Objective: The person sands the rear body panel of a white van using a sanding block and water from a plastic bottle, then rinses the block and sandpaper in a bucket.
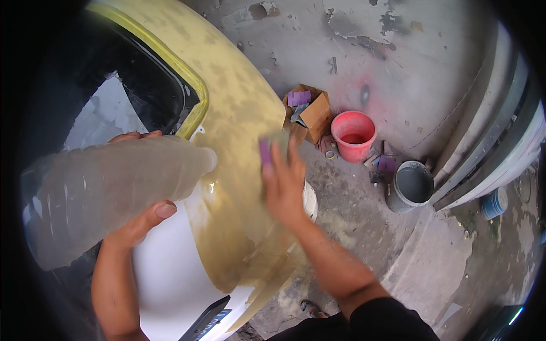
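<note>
Wrapped round a large cloudy plastic bottle (114,187), my left hand (145,219) holds it tilted over the car body, its mouth toward the panel. Wet yellowish-brown filler or primer (219,238) covers the panel under the bottle mouth, beside bare white paint (165,267). My right hand (282,184), slightly blurred, presses a purple sanding pad (265,152) against the yellow, patchy rear corner of the car (239,102). Only one edge of the pad shows beside the fingers. Yellow tape (200,108) borders the dark rear window (162,85) to the left.
A cardboard box (315,116) with purple sheets stands past the car's corner. Right of it are a red bucket (354,153) and a grey bucket (398,196) of dark liquid. Long curved panels (489,113) lean at the right, near a blue can (492,204). The concrete floor is stained.
</note>
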`<state>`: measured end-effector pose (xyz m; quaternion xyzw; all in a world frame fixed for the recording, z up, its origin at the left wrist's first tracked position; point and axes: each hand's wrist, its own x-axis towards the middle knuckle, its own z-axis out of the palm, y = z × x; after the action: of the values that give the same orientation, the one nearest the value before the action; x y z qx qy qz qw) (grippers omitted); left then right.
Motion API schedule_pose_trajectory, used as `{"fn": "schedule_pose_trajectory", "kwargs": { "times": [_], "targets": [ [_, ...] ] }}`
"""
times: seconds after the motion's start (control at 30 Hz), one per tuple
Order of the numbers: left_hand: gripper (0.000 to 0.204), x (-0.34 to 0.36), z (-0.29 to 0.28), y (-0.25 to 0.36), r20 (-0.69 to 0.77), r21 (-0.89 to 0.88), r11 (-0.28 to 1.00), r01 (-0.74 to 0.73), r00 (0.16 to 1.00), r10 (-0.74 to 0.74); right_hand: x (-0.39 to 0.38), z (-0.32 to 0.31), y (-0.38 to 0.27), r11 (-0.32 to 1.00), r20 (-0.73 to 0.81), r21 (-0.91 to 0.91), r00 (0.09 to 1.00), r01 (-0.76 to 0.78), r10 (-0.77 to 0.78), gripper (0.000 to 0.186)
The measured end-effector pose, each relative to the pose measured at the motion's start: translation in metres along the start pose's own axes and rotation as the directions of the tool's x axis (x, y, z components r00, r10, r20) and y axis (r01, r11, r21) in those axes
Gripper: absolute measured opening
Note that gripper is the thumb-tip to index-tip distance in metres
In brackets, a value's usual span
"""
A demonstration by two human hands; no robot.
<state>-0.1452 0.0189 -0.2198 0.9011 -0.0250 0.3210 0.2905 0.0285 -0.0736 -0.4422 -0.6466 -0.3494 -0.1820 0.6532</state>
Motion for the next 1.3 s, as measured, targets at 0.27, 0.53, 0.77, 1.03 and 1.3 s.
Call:
{"fn": "schedule_pose_trajectory", "kwargs": {
  "times": [0.27, 0.53, 0.77, 1.03, 1.3],
  "targets": [
    [0.095, -0.001, -0.007, -0.006, -0.021, 0.041, 0.999, -0.013, 1.000, 0.014, -0.079, -0.005, 0.018, 0.995, 0.064, 0.032, 0.993, 0.096, -0.098, 0.047],
    [0.100, 0.004, -0.001, -0.001, 0.004, 0.076, 0.994, -0.083, 0.997, 0.083, 0.052, -0.008, 0.021, 0.989, 0.030, 0.025, 0.989, 0.143, -0.143, 0.045],
    [0.111, 0.005, -0.008, -0.006, 0.028, 0.174, 0.977, -0.123, 0.992, 0.120, -0.090, -0.008, 0.048, 0.985, 0.084, 0.094, 0.984, 0.148, -0.156, 0.045],
    [0.115, -0.002, -0.012, -0.011, -0.076, 0.126, 0.991, -0.053, 0.995, 0.063, -0.005, -0.010, 0.054, 0.975, 0.093, 0.026, 0.971, 0.219, -0.220, 0.046],
    [0.115, -0.002, -0.010, -0.007, -0.119, 0.127, 0.991, -0.040, 0.991, 0.056, 0.020, -0.015, 0.058, 0.949, 0.097, 0.048, 0.944, 0.311, -0.314, 0.045]
  ]
}}
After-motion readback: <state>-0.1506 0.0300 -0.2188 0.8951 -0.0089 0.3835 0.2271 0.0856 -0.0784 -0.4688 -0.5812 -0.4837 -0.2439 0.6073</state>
